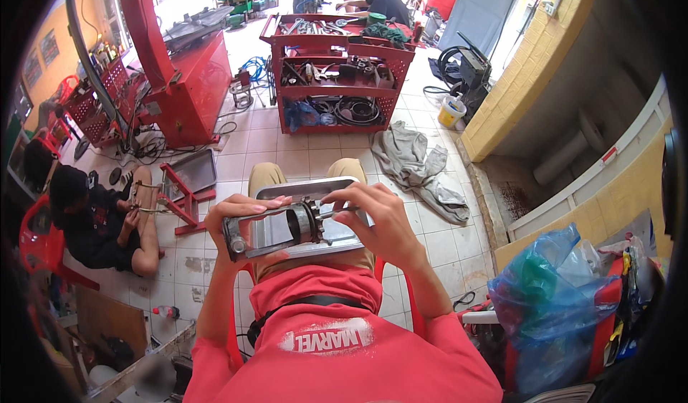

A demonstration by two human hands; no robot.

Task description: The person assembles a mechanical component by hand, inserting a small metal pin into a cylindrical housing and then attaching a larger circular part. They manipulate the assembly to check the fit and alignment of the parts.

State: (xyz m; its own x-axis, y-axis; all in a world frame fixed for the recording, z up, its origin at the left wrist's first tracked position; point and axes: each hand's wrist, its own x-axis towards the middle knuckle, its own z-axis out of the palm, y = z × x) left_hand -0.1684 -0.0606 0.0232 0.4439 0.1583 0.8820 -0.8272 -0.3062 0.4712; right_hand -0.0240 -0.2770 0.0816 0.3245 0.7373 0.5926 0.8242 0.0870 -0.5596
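My left hand [228,213] is closed around one end of a dark metal bracket [247,249] with a round collar [302,224] and a toothed ring at its right end. The bracket is held over a shallow silver tray [342,182] resting on my lap. At the toothed end, my right hand [387,220] pinches a thin metal rod [340,212] between thumb and fingers. The rod's tip meets the ring; whether it sits inside cannot be made out.
A red tool cart [344,87] full of tools stands ahead. Grey cloth [419,166] lies on the floor to its right. At left, a seated person [93,216] works near a red metal stand [183,202]. Blue plastic bags [537,295] sit close on my right.
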